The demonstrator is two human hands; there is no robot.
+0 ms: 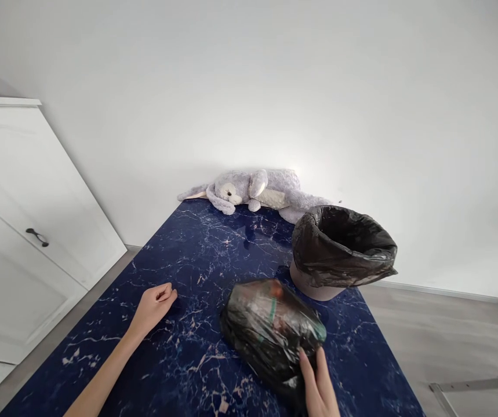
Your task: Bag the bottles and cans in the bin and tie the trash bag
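A filled black garbage bag lies on the blue marble-patterned table, with reddish and green shapes showing through its thin plastic. My right hand is at its lower right side, the fingers pressed on the plastic; the rest of that hand's grip is partly hidden. My left hand rests on the table to the left of the bag, its fingers curled in and nothing visible in them. Behind the full bag stands a trash can lined with a fresh black bag, whose mouth gapes wide and whose edge folds over the rim.
A grey plush rabbit lies on its side along the table's far edge, against the white wall. At the left is a white cabinet with a dark handle. A grey metal frame is on the floor at lower right.
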